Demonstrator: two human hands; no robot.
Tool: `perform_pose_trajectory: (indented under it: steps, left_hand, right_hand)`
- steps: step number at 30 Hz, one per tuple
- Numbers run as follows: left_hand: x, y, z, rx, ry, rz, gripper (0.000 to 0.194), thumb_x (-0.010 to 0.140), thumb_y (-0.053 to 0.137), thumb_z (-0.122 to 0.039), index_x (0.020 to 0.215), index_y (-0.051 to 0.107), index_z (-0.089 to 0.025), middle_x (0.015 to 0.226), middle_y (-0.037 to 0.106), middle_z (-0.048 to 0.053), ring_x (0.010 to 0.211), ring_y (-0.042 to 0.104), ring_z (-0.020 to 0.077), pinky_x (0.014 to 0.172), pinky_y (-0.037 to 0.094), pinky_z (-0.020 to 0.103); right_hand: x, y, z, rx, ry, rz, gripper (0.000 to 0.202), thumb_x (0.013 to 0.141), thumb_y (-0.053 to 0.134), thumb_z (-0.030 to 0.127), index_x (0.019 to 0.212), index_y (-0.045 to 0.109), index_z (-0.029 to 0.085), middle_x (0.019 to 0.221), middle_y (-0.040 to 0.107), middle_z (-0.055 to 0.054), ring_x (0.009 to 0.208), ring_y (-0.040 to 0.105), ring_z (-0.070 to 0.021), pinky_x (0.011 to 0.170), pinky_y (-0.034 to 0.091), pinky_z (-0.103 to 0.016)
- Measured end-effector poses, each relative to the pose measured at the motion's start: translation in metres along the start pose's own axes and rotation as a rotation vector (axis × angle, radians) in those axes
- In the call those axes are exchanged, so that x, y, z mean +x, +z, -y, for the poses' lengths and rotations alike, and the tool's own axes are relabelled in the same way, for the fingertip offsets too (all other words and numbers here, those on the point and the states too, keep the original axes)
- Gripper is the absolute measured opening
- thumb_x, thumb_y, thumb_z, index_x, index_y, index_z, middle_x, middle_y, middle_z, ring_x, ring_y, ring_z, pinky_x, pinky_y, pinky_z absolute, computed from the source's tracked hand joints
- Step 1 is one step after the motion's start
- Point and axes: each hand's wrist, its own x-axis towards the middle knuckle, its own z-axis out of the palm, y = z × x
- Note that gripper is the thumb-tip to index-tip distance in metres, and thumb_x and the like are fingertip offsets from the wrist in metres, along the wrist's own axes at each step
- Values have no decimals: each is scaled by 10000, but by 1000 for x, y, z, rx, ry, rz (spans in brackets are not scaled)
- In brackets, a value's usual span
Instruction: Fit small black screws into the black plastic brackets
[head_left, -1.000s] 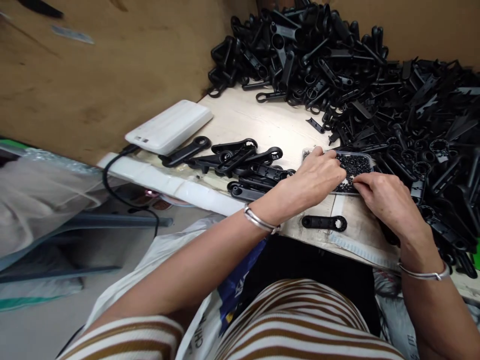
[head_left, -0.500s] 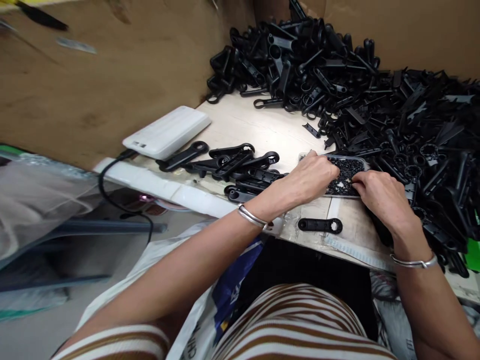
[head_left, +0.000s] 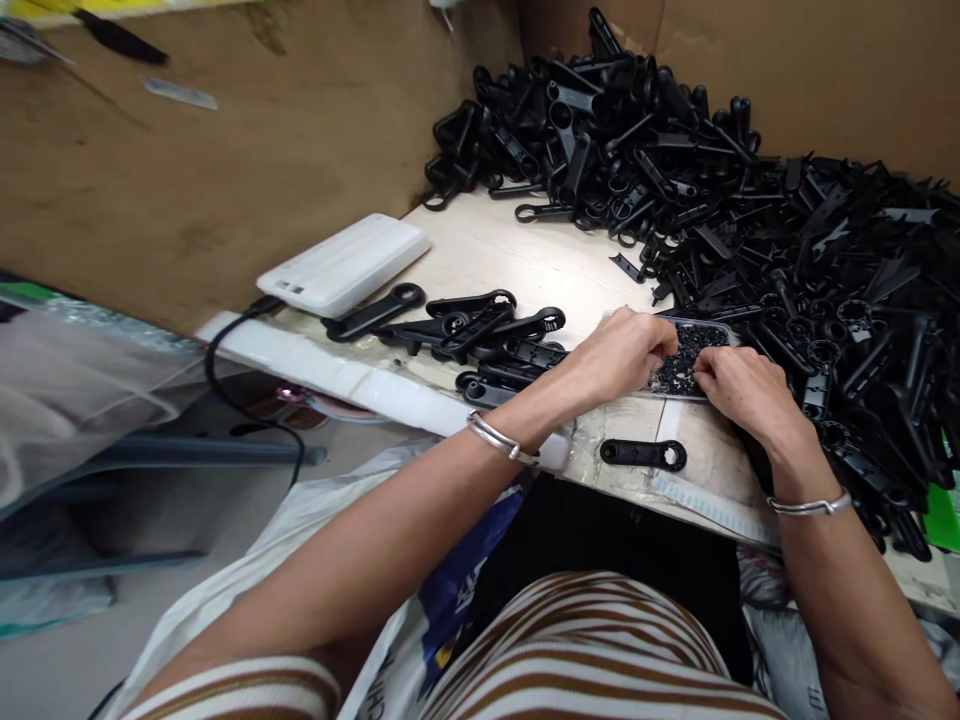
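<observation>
Both hands work over a shallow clear tray [head_left: 709, 325] filled with tiny black parts [head_left: 686, 350]. My left hand [head_left: 628, 350] is over the tray's left part, fingers curled together and pointing down; what they pinch, if anything, is too small to make out. At the tray's right side my right hand [head_left: 746, 388] has thumb and fingertips pressed together among the tiny parts, and any piece in them is hidden. In front of the tray, on the table edge, lies one black plastic arm piece [head_left: 643, 454] with a ring at its right end.
A large heap of black plastic pieces [head_left: 600, 150] covers the back and right of the table. Several joined black arms [head_left: 472, 325] lie left of my left hand. Beyond them sits a white power bank [head_left: 345, 265] with a black cable [head_left: 217, 345]. Cardboard walls [head_left: 300, 130] enclose the back.
My right hand has shifted slightly left over the tray, and both hands stay closed. The whole view has moved a little. The single black arm piece lies in the same place.
</observation>
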Motion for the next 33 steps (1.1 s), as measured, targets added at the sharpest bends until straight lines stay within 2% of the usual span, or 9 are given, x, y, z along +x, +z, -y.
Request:
perform_pose_trajectory:
  steps: [3,6,10,12,16,19,23,29,33]
  left_hand:
    - [-2,1,3,-148,-37,-55,263,721,551,21,820,739,-133,747,717,25,696,644,138,695,486,262]
    - [-3,6,8,-329,-74,-91,218,699,574,18,768,726,-123,703,702,9,672,639,123,668,493,241]
    - [-4,11,11,-587,-131,-142,174,670,615,14,730,709,-120,705,690,-4,684,629,108,668,498,232]
    - [-5,12,9,-740,-180,-181,141,655,657,-3,719,705,-120,694,682,-11,675,622,99,680,506,234]
    - [-16,14,-1,-1079,-275,-241,149,615,734,-35,740,696,-107,714,698,6,672,643,100,665,524,222]
    - [-28,18,-8,-1293,-302,-217,171,612,764,-67,757,679,-99,710,704,22,670,680,127,622,542,223]
    - [-39,23,-14,-1476,-339,-165,228,602,828,-128,765,671,-98,708,709,25,730,716,159,693,573,253]
    - [-45,29,-14,-1516,-351,-201,204,595,836,-111,744,696,-99,720,725,27,714,686,102,731,519,199]
    - [-47,30,-12,-1567,-374,-194,234,581,855,-124,748,694,-96,744,723,25,699,687,107,710,515,206]
  right_hand:
    - [-4,-2,-2,74,16,-49,237,888,440,207,854,674,227,871,709,-84,832,659,-260,627,412,-316]
    - [-10,-3,-6,299,34,-147,194,862,482,215,803,667,217,771,699,-42,752,647,-220,630,409,-309]
    - [-19,-1,-3,964,40,-223,94,787,615,247,757,673,179,648,678,-12,613,639,-161,573,457,-265]
    - [-25,1,3,1279,75,-245,123,741,697,280,763,683,161,636,684,-19,575,641,-148,530,482,-242]
    - [-37,6,17,1593,72,-283,139,693,782,254,759,705,158,634,691,-16,556,644,-120,542,533,-219]
    - [-46,12,24,1745,33,-303,137,696,801,226,794,718,178,686,705,-6,590,658,-114,557,555,-212]
    - [-53,19,28,1821,18,-318,177,713,803,232,876,744,197,712,713,-7,624,662,-117,588,574,-226]
    - [-59,24,28,1830,44,-347,188,709,805,261,884,764,209,761,714,-20,614,645,-115,554,574,-232]
    - [-61,27,29,1845,13,-318,175,733,788,249,903,764,215,737,709,-15,597,643,-108,560,570,-225]
